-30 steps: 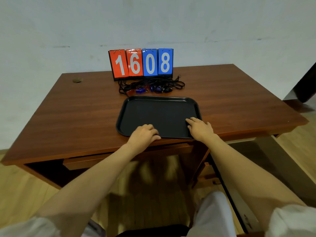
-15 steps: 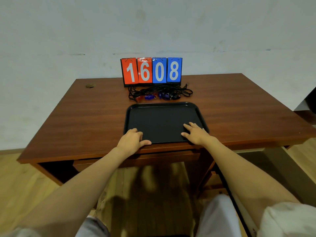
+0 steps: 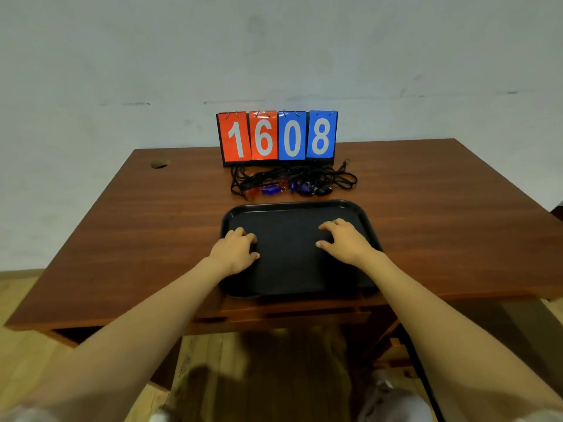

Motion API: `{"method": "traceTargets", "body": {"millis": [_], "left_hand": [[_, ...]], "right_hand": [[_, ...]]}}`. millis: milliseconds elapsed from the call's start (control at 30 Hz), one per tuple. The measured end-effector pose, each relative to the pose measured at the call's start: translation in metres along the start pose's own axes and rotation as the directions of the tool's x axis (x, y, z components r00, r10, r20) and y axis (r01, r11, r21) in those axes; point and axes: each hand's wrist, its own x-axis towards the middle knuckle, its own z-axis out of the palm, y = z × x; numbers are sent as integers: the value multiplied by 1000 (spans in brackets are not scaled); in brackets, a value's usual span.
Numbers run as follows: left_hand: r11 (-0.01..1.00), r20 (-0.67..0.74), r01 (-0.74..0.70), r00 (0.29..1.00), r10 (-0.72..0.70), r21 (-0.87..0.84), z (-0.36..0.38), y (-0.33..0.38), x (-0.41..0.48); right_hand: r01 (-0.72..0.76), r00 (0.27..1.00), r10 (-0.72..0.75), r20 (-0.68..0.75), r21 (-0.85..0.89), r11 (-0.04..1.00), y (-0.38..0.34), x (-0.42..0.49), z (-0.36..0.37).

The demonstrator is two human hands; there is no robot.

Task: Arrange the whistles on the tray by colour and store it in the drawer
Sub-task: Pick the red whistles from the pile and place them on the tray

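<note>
A black tray [image 3: 292, 208] lies empty on the brown desk, its near edge at the desk's front. My left hand [image 3: 234, 252] lies over the tray's left side, fingers loosely curled and holding nothing. My right hand [image 3: 345, 240] lies flat on the tray's right part with its fingers spread. Behind the tray sits a heap of whistles [image 3: 289, 187] on tangled black lanyards; I make out red, blue and purple ones. A shut drawer front [image 3: 283, 315] shows under the desk's front edge.
A flip scoreboard [image 3: 277, 137] reading 1608 stands at the back of the desk [image 3: 137, 239], against the wall. A round cable hole [image 3: 159, 163] is at the back left. Wooden floor lies below, and a side drawer unit [image 3: 393, 345] stands under the desk on the right.
Both hands have slid forward from the tray's near edge onto its surface. The camera has tilted, so the desk sits lower in view.
</note>
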Motion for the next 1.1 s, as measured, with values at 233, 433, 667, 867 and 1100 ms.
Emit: {"method": "traceTargets", "body": {"millis": [233, 433, 667, 867, 1100], "left_hand": [[996, -141, 7, 990, -19, -86, -42, -7, 74], [993, -281, -74, 958, 45, -92, -46, -24, 150], [964, -358, -155, 931, 69, -215, -43, -40, 193], [913, -234, -72, 972, -26, -401, -51, -54, 206], [903, -462, -147, 885, -62, -403, -63, -55, 222]], "right_hand": [[154, 984, -149, -97, 52, 987, -51, 86, -19], [137, 986, -142, -92, -62, 989, -82, 179, -7], [103, 973, -116, -197, -78, 992, -74, 222, -5], [136, 974, -160, -162, -146, 980, -68, 238, -7], [173, 902, -162, -401, -10, 985, -83, 253, -16]]}}
